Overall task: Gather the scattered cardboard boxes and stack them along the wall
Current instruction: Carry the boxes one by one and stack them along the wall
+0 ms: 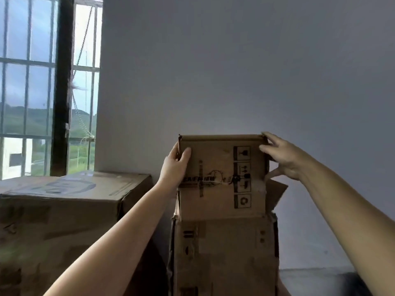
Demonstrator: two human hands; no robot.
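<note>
- A barred window [42,86] is filling the left edge, its dark metal frame standing upright between pale panes.
- Below it, a large cardboard box [64,210] is sitting against the wall [235,71], broad and low, its brown faces creased and patched with strips of tape, a faint printed oval showing on its top.
- The left hand [174,165] is gripping the upper left edge of the top box [222,178]: the thumb is lying flat across the front face while the fingers are wrapping round the side, out of sight.
- The top box is standing upright on a lower box [224,257], close in front of the grey wall, just right of the large box. Its cardboard is matt and scuffed, with black handling symbols printed in a column on the right and a blurred logo across the middle under clear tape.
- The lower box is looking more worn, its edges ragged and its front bearing small dark marks.
- The right hand [282,159] is touching the upper right corner of the top box, fingers spread and loosely bent, the thumb pointing down beside a loose flap [275,193] that is sticking out at the right side.
- The wall is plain and smooth.
</note>
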